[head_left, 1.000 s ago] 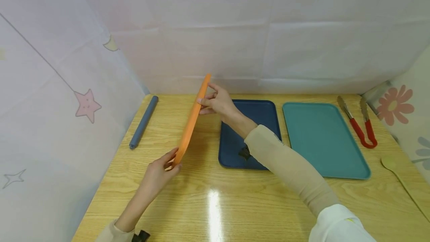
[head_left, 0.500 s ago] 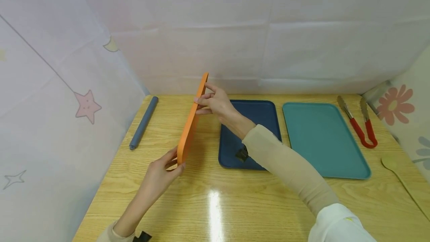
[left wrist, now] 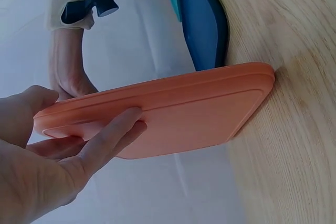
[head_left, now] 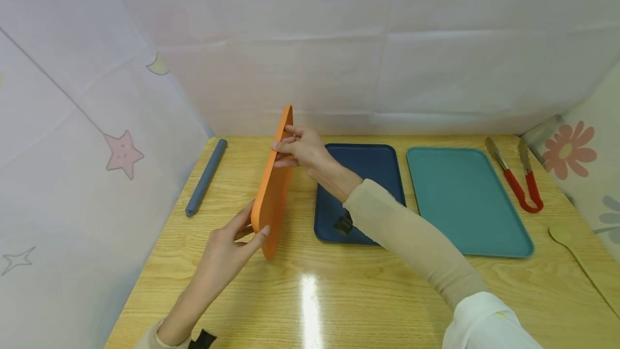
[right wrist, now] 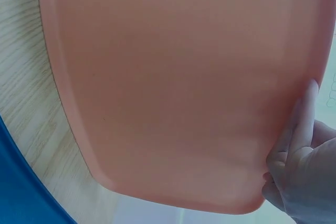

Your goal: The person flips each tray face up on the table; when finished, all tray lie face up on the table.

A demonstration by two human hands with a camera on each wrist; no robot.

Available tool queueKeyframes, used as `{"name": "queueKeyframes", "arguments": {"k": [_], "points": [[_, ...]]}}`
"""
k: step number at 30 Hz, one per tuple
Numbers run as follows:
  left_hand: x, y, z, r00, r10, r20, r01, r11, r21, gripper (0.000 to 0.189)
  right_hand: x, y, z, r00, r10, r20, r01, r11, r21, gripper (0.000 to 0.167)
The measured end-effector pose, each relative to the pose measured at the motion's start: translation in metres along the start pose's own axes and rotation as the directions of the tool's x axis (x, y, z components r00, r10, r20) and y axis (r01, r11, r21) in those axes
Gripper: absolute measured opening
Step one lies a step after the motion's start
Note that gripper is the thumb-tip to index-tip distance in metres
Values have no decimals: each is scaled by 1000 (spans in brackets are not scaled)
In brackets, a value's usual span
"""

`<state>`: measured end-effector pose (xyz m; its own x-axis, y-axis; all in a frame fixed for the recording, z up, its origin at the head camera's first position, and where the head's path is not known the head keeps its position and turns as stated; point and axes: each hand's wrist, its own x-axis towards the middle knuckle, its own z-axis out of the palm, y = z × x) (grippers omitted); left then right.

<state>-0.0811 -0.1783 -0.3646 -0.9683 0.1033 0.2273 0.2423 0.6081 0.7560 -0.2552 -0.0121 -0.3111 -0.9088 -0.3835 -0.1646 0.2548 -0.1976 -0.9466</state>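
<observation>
An orange tray stands steeply on edge at the left of the table, its long upper rim running away from me. My left hand grips the near end of that rim, thumb on the right face and fingers on the left. In the left wrist view the fingers lie along the underside of the tray, whose lower edge is right at the tabletop. Farther back, my right hand pinches the same rim. The right wrist view has the tray's inner face with the right hand at its edge.
A dark blue tray lies under my right forearm, and a teal tray lies to its right. Red-handled tongs and a long spoon lie at the far right. A grey-blue rod lies at the left edge. Cloth walls surround the table.
The orange tray has turned so its right face shows, and its upper rim has shifted slightly left. Both hands moved with it, keeping their grip.
</observation>
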Motion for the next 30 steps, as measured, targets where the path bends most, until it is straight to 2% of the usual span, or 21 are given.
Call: {"name": "queueKeyframes", "arguments": {"k": [4,8,15,21,26,30], "points": [[1,2,-1,999,-38,14,37,999,5,61,1,-1,1,1000,5,16,-5,1000,5,70],[3,3,-2,999,-33,10,32,999,16,63,3,0,2,1000,16,14,-16,1000,21,70],[6,6,-1,1000,-27,-11,27,999,-23,60,6,2,3,1000,17,18,-17,1000,15,68],[5,10,1,998,-9,-65,8,1000,-8,57,7,3,4,1000,11,24,-12,1000,15,67],[3,14,1,991,38,-130,-40,999,-13,55,7,3,1,999,-1,35,1,1000,-3,67],[2,15,1,985,64,-158,-68,997,-24,55,6,7,-3,999,-27,34,29,998,-53,56]]}}
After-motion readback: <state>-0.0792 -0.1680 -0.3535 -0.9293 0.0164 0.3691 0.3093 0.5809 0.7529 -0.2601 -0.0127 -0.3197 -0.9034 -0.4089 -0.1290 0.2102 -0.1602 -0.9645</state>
